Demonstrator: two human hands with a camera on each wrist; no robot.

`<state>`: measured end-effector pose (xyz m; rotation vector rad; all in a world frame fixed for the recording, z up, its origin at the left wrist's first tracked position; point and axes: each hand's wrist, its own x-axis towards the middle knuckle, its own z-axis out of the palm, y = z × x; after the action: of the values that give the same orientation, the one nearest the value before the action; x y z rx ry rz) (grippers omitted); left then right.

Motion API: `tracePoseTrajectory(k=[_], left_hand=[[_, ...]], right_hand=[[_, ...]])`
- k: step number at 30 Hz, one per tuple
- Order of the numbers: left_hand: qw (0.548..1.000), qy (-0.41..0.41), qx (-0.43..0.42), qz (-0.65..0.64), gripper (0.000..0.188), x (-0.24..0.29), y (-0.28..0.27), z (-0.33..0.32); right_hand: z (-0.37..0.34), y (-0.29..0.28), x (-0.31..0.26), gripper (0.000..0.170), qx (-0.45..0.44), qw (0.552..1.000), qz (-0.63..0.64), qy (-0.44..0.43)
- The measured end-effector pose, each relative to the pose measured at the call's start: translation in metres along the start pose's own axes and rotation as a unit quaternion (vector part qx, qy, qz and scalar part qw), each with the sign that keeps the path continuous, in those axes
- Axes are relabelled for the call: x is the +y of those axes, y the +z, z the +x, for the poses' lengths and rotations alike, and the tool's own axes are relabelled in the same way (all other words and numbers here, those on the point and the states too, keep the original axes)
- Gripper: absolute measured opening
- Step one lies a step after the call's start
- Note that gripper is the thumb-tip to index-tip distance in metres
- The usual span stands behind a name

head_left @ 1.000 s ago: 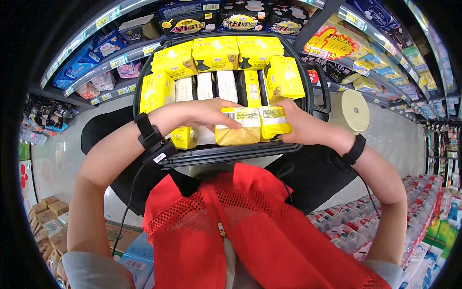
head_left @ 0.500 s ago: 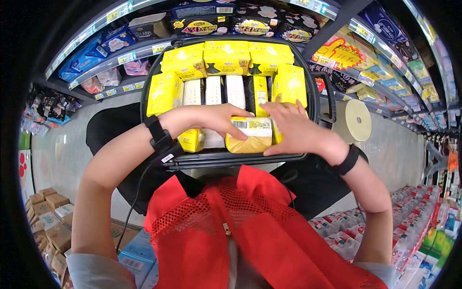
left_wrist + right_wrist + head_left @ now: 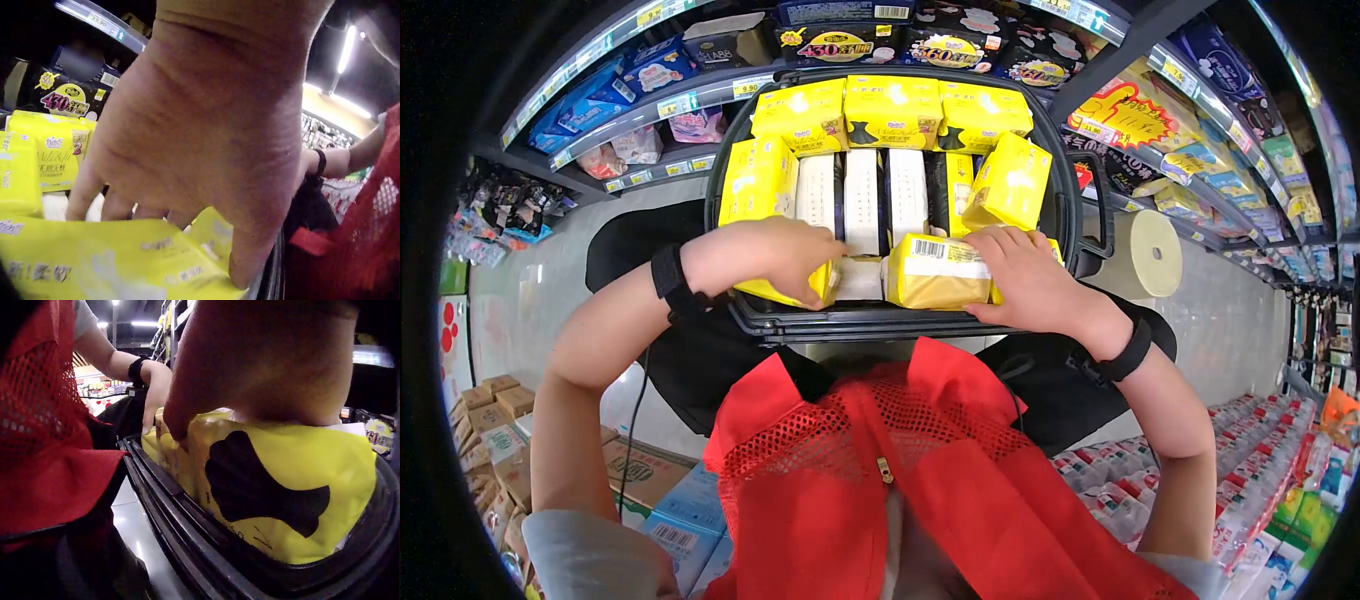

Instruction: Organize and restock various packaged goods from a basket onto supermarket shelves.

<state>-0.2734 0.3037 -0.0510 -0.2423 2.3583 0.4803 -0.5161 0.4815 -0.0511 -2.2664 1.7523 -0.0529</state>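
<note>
A black case (image 3: 880, 326) stands before me, lined with yellow sanitary pad packs (image 3: 892, 110). My left hand (image 3: 772, 252) grips the pack at its front left corner; in the left wrist view the thumb lies on that yellow pack's (image 3: 119, 259) near side, with the fingers at its far side. My right hand (image 3: 1035, 275) spans the front right pack, largely hidden from above; the right wrist view shows that yellow pack's (image 3: 337, 469) black dress print. Beside it lies a front middle pack (image 3: 940, 285), barcode upward, near the right fingertips.
White-sided packs (image 3: 863, 200) stand in a row inside the case. A tilted yellow pack (image 3: 1010, 180) sits at its right side, near the case handle (image 3: 1100, 200). Beyond are stocked shelves (image 3: 700, 95). A cream stool (image 3: 1150, 255) stands to the right.
My left hand has let go of the front middle pack and moved left to the corner pack. My right hand has settled over the front right pack. The head view has shifted slightly.
</note>
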Motion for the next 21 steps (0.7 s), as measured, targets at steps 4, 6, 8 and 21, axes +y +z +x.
tracePoseTrajectory(k=[4,6,8,21], left_hand=[[0.999,-0.013,0.036,0.016,0.071,0.005,0.000,-0.009],[0.996,0.009,0.048,0.077,0.070,0.010,0.004,-0.014],[0.988,0.028,0.059,0.138,0.069,0.008,0.010,-0.013],[0.916,0.084,0.305,-0.249,0.081,0.010,0.013,-0.023]], right_hand=[[0.000,0.003,0.003,0.069,0.002,1.000,-0.004,-0.008],[0.000,-0.002,0.003,0.070,-0.011,1.000,0.014,-0.009],[-0.002,0.000,0.004,0.070,-0.012,1.000,0.010,-0.007],[-0.002,-0.001,0.006,0.071,-0.009,1.000,0.005,-0.022]])
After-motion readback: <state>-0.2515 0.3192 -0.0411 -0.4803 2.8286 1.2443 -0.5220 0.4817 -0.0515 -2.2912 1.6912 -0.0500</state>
